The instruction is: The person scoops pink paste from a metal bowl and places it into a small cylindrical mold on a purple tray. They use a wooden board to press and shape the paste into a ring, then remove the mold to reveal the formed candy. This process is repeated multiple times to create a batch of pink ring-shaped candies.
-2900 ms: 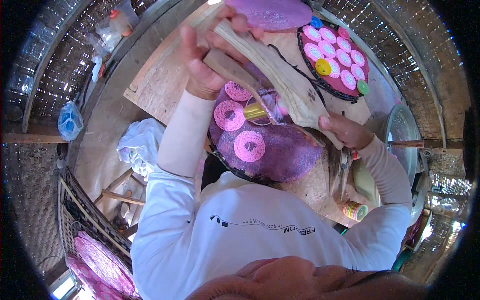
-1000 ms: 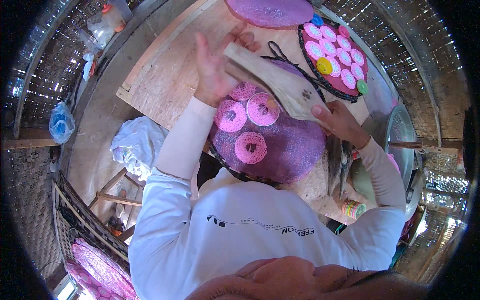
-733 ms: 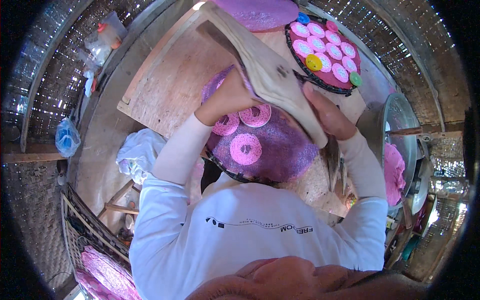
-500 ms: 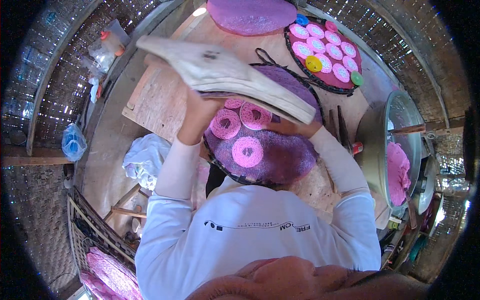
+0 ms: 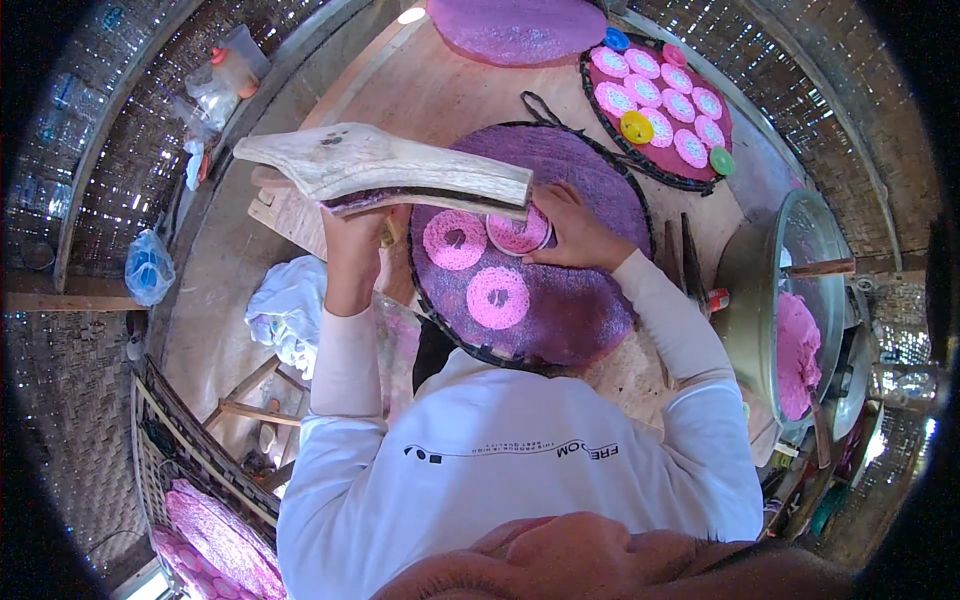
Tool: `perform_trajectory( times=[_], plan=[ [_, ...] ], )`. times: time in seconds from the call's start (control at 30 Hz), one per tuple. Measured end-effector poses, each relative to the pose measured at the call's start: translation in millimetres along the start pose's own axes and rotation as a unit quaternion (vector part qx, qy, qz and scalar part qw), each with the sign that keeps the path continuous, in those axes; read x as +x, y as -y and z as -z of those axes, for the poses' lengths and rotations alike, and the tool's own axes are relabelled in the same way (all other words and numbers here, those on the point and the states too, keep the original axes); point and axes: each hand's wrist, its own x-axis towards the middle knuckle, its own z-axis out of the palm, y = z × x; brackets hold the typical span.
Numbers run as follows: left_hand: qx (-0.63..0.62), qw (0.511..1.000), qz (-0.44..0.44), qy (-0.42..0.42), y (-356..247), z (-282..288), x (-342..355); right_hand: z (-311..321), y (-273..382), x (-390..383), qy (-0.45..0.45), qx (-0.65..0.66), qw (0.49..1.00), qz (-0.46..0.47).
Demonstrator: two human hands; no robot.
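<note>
Wooden tabletop [image 5: 450, 110] bears a purple mat [image 5: 580, 292] within woven walls [image 5: 65, 420].

Even, middling daylight falls on the round purple tray with a black rim [image 5: 575, 300], leaving a speckled sheen on its surface. Just above its left side, the long pale wooden press [image 5: 400, 165] is lit on top and dark beneath. Right of the tray, brown woven bamboo walling [image 5: 850, 90] glitters with pinholes of light. Straight edges far from the tray bend into arcs, and the corners are black.
</note>
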Motion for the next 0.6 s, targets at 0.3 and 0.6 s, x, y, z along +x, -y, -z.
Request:
perform_trajectory(
  times=[0.3,0.6],
  plan=[
    [0.016,1.0,-0.017,-0.021,0,9,-6,31,20,-59,-0.052,0.065,0.995,-0.051],
    [0.046,0.999,-0.021,-0.005,1,-6,-9,-18,33,-90,-0.154,0.059,0.986,-0.022]
  ],
)
